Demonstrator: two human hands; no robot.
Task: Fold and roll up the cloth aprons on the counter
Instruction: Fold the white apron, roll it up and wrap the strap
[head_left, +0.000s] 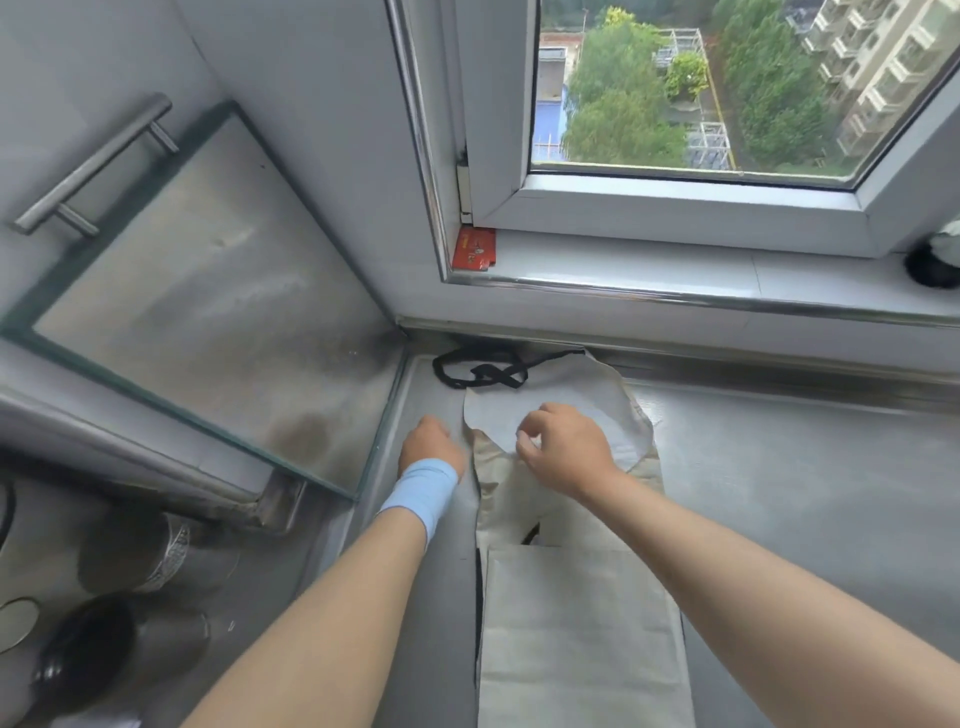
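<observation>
The right hand (566, 447) pinches the turned-down bib of the beige apron (582, 623), likely squaring the fold, while the left hand (431, 441) curls beside its edge, grip unclear.

1. Long beige cloth apron (571, 623) lying as a narrow strip on grey steel counter (805, 493); black fabric neck strap (483, 371) looped at far end.
2. On pale turned-over bib: right hand (566, 447), fingertips pinching its edge.
3. At apron's left edge: left hand (431, 441) with light-blue wrist wrap (421, 493); fingers hidden.
</observation>
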